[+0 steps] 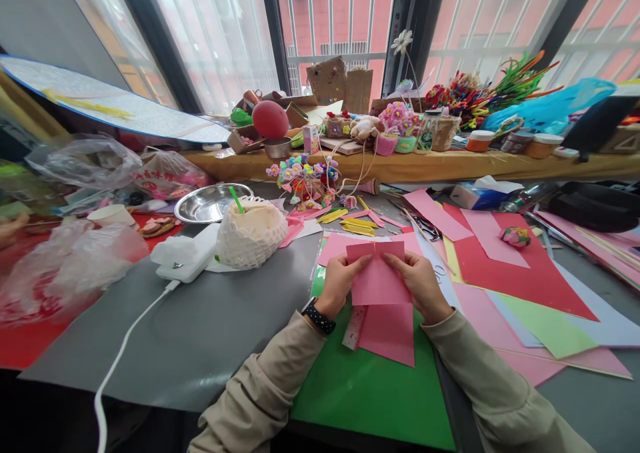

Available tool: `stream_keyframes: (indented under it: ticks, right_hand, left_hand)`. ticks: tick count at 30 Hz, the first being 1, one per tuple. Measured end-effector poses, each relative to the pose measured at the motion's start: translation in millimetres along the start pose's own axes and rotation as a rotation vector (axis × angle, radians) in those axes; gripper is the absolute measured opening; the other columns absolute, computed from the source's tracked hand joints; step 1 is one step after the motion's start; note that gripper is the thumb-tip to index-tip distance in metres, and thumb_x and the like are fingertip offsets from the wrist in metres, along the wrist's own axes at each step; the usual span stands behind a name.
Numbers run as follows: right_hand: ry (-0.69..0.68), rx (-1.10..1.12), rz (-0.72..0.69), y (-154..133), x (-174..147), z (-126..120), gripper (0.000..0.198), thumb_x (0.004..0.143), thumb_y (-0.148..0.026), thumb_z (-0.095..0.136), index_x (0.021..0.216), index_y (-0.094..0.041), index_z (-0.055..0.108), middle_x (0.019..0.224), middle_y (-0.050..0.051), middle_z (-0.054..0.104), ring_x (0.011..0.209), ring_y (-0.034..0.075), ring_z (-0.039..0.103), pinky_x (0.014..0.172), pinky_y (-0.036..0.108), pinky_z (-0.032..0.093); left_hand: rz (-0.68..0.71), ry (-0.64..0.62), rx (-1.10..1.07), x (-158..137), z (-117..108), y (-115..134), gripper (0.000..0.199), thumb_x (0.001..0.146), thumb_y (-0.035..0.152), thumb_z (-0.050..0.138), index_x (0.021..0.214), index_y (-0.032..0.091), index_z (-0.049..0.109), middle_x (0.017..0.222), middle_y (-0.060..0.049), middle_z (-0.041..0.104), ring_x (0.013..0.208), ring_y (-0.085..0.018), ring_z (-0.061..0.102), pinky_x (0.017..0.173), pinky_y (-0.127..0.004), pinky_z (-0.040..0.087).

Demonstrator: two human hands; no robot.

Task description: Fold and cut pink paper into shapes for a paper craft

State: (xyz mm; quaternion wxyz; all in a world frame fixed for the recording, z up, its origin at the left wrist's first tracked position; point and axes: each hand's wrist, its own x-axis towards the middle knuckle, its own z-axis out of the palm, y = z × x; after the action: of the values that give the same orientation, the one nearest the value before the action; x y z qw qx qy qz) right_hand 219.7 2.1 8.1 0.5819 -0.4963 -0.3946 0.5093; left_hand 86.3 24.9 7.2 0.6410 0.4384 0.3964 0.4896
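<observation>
Between my two hands is a pink sheet of paper point(379, 283) with a slit or fold at the middle of its top edge. My left hand point(341, 281), a dark watch point(319, 316) at its wrist, grips the sheet's left side with the thumb on top. Gripping the right side in the same way is my right hand point(419, 281). Below the held sheet, a second pink paper piece point(389, 336) and a patterned strip point(353, 328) lie on a green board point(373, 400). Scissors point(439, 273) lie partly hidden beyond my right hand.
Left of the board stand a coconut in white foam netting point(251, 234), a metal bowl point(195, 203) and a white power strip point(187, 256) with its cable. Coloured paper sheets point(510, 266) spread to the right. Yellow paper pieces point(359, 226) lie ahead, near small craft flowers point(303, 176).
</observation>
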Motion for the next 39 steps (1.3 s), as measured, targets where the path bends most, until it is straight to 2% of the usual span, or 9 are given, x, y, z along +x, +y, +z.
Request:
stream_keyframes:
  ticks: [4, 9, 21, 27, 32, 36, 39]
  right_hand:
    - [0.011, 0.003, -0.016, 0.4, -0.4, 0.3, 0.027, 0.06, -0.037, 0.064, 0.076, -0.015, 0.061, 0.069, 0.003, 0.064, 0.055, 0.014, 0.056, 0.052, 0.026, 0.045]
    - [-0.032, -0.074, -0.004, -2.4, -0.5, -3.2, 0.029, 0.059, -0.038, 0.064, 0.076, -0.014, 0.062, 0.069, 0.004, 0.064, 0.057, 0.014, 0.056, 0.049, 0.023, 0.043]
    - [-0.049, 0.047, 0.062, -5.1, -2.7, 2.1, 0.024, 0.059, -0.037, 0.064, 0.072, -0.016, 0.061, 0.066, 0.001, 0.064, 0.054, 0.014, 0.056, 0.051, 0.025, 0.044]
    - [-0.041, 0.014, 0.043, -5.2, -2.6, 0.7, 0.028, 0.058, -0.037, 0.065, 0.074, -0.015, 0.061, 0.067, 0.002, 0.064, 0.055, 0.014, 0.056, 0.049, 0.023, 0.043]
    - [-0.002, -0.045, 0.001, -4.4, -0.1, -3.6, 0.032, 0.057, -0.041, 0.064, 0.076, -0.014, 0.061, 0.067, 0.002, 0.064, 0.056, 0.015, 0.057, 0.051, 0.025, 0.044]
    - [-0.034, -0.084, -0.009, -4.2, 0.1, -2.9, 0.033, 0.058, -0.041, 0.063, 0.077, -0.015, 0.061, 0.07, 0.003, 0.065, 0.058, 0.017, 0.058, 0.051, 0.026, 0.045]
    - [-0.04, -0.025, 0.02, -3.5, 0.0, -0.6, 0.032, 0.058, -0.041, 0.063, 0.078, -0.015, 0.061, 0.071, 0.004, 0.065, 0.058, 0.017, 0.059, 0.052, 0.026, 0.046]
  left_hand:
    - [0.023, 0.012, 0.009, -0.4, 0.2, -0.3, 0.03, 0.058, 0.034, 0.067, 0.079, 0.012, 0.063, 0.078, -0.005, 0.064, 0.064, -0.014, 0.057, 0.057, -0.023, 0.043]
    - [-0.015, -0.054, 0.049, -1.8, -2.0, -0.3, 0.032, 0.058, 0.034, 0.067, 0.08, 0.011, 0.063, 0.079, -0.007, 0.064, 0.065, -0.015, 0.057, 0.056, -0.023, 0.043]
    - [-0.004, -0.034, 0.031, -2.6, 0.5, -2.4, 0.034, 0.058, 0.037, 0.066, 0.082, 0.012, 0.063, 0.081, -0.006, 0.064, 0.068, -0.017, 0.058, 0.059, -0.024, 0.043]
    - [-0.009, -0.03, 0.04, -2.8, 0.2, -1.7, 0.036, 0.057, 0.037, 0.066, 0.082, 0.01, 0.063, 0.081, -0.008, 0.064, 0.067, -0.017, 0.058, 0.057, -0.023, 0.043]
    - [-0.058, -0.078, 0.036, -3.2, -0.8, 0.7, 0.036, 0.057, 0.035, 0.068, 0.082, 0.009, 0.063, 0.08, -0.009, 0.064, 0.064, -0.015, 0.058, 0.056, -0.023, 0.044]
    - [-0.045, -0.037, 0.021, -3.1, -0.1, 1.4, 0.036, 0.057, 0.034, 0.068, 0.084, 0.01, 0.063, 0.081, -0.009, 0.064, 0.066, -0.016, 0.058, 0.057, -0.023, 0.044]
    - [-0.029, -0.004, 0.015, -2.8, 1.1, 0.8, 0.037, 0.057, 0.034, 0.068, 0.084, 0.01, 0.063, 0.082, -0.009, 0.064, 0.066, -0.016, 0.058, 0.057, -0.023, 0.044]
